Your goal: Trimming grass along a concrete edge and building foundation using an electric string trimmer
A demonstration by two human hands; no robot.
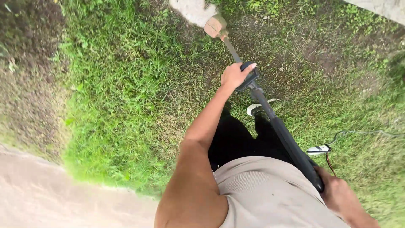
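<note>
The left hand (234, 76) closes its grip around the black loop handle (249, 77) of a string trimmer (270, 118), fingers wrapped over the top of the loop; the right hand (337, 195) holds the rear end of the same trimmer, its grip shut on the thick black shaft low beside the hip, though the fingers themselves are partly hidden; the trimmer runs on a slant from that rear end up past the loop handle to a thinner metal tube, and ends in a tan, blocky cutting head (216, 26) well beyond the loop handle; just past the cutting head lies a pale stone slab (192, 10), touching or nearly touching it, I cannot tell which; below the loop handle a white-edged shoe (259, 106) stands on the grass (122, 93), close beside the shaft; a thin cord (363, 133) trails over the grass to the side of the shaft, near a small white and black object (319, 149) whose kind I cannot make out; far from the trimmer, on the side of the left arm, a bare sandy path (50, 198) borders the grass.
</note>
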